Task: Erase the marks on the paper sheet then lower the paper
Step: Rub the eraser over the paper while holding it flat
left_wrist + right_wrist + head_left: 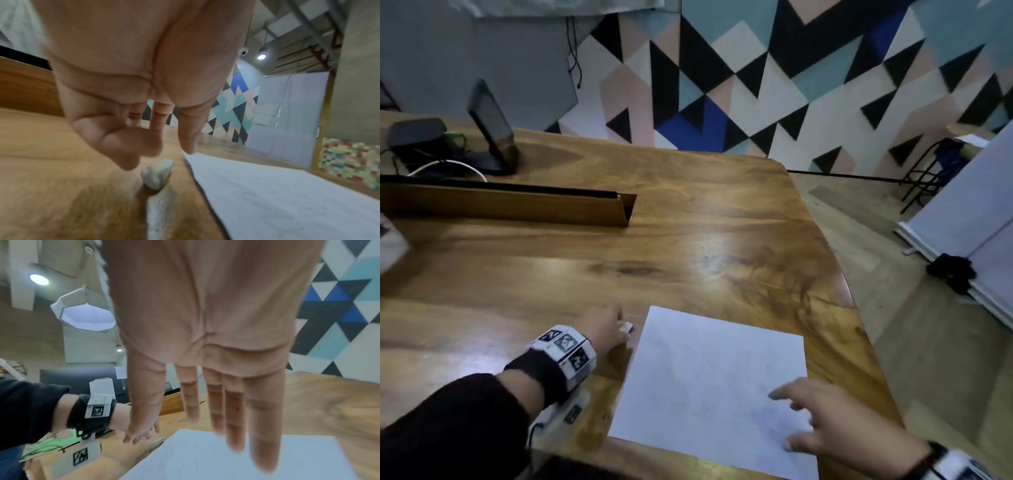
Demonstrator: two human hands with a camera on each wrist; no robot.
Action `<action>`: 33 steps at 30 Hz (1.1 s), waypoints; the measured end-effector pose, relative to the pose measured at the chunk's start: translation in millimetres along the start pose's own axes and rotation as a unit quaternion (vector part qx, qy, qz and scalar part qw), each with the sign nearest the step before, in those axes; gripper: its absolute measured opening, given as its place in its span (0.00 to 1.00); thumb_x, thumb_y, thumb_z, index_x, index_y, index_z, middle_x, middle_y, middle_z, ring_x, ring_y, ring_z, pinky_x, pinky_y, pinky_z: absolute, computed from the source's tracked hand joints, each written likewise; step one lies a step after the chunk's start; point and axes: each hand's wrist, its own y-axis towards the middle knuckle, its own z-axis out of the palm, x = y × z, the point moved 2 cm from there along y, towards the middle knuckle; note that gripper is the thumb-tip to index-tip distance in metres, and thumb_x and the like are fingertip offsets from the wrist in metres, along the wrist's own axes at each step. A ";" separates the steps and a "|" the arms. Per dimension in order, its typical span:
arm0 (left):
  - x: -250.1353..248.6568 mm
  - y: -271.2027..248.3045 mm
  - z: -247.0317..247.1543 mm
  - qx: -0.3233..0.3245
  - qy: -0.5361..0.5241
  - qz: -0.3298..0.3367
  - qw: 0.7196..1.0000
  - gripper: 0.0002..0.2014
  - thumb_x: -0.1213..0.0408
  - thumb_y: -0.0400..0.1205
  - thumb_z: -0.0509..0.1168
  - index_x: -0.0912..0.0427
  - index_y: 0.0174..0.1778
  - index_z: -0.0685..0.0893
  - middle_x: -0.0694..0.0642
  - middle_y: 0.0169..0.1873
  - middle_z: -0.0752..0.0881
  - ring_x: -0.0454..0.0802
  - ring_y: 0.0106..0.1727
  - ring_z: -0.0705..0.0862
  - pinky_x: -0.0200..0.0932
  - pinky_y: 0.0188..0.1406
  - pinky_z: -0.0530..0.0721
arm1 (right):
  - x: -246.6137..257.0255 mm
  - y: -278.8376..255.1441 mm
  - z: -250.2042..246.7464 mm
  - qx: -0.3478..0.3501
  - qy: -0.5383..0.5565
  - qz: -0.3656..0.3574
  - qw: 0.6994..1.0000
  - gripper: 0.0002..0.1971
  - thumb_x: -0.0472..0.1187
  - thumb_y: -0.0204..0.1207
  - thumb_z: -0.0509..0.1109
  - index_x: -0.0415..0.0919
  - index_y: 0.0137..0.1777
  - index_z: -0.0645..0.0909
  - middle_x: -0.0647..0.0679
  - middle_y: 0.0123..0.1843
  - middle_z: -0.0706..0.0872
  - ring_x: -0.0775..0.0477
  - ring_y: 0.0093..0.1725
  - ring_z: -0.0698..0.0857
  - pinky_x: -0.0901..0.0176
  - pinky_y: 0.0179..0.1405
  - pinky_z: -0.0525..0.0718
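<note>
I see the paper sheet [709, 387] lying flat on the worktop [688, 240] near its front right corner. The eraser [627, 327] sits just left of the sheet's far left corner, with my left hand [604, 329] right behind it. My right hand [835, 421] hovers over the sheet's near right part. A long tray [510, 205] lies far left, a stand [491, 130] beyond it.

I saw a glossy, varnished wood table [688, 222] with streaked grain, and on it a matt white paper sheet [715, 377]; just beside the sheet lay a dull, rubbery-looking eraser [157, 174].
</note>
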 end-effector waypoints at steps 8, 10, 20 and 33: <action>-2.9 21.3 16.0 0.007 -0.007 -0.011 1.000 0.14 0.62 0.79 0.62 0.67 0.57 0.74 0.67 0.57 0.84 0.63 0.60 0.80 0.48 0.51 0.76 | 53.0 97.9 -0.2 -0.018 -0.105 -0.043 0.993 0.59 0.56 0.69 0.77 0.45 0.85 0.36 0.50 0.86 0.35 0.51 0.85 0.40 0.53 0.84 0.49; -1.9 18.4 13.9 0.008 -0.018 0.004 1.000 0.12 0.62 0.78 0.63 0.66 0.54 0.76 0.66 0.55 0.84 0.62 0.58 0.80 0.46 0.45 0.73 | 64.2 119.4 6.9 -0.004 -0.149 -0.039 0.988 0.62 0.56 0.68 0.78 0.42 0.84 0.33 0.48 0.86 0.32 0.48 0.85 0.36 0.44 0.84 0.45; -18.5 -11.2 45.8 -0.012 -0.056 0.217 0.974 0.10 0.62 0.74 0.67 0.56 0.51 0.79 0.53 0.53 0.83 0.52 0.56 0.78 0.40 0.48 0.73 | 74.1 154.0 30.1 0.006 -0.191 0.004 0.981 0.65 0.60 0.66 0.78 0.44 0.82 0.26 0.50 0.83 0.23 0.46 0.83 0.28 0.36 0.82 0.39; -29.8 8.5 22.6 -0.039 -0.093 0.161 0.982 0.14 0.64 0.68 0.74 0.58 0.47 0.82 0.53 0.40 0.80 0.51 0.44 0.78 0.37 0.40 0.69 | 81.6 151.4 43.7 -0.007 -0.214 0.005 0.977 0.67 0.63 0.61 0.80 0.54 0.82 0.28 0.52 0.83 0.25 0.43 0.83 0.30 0.31 0.79 0.39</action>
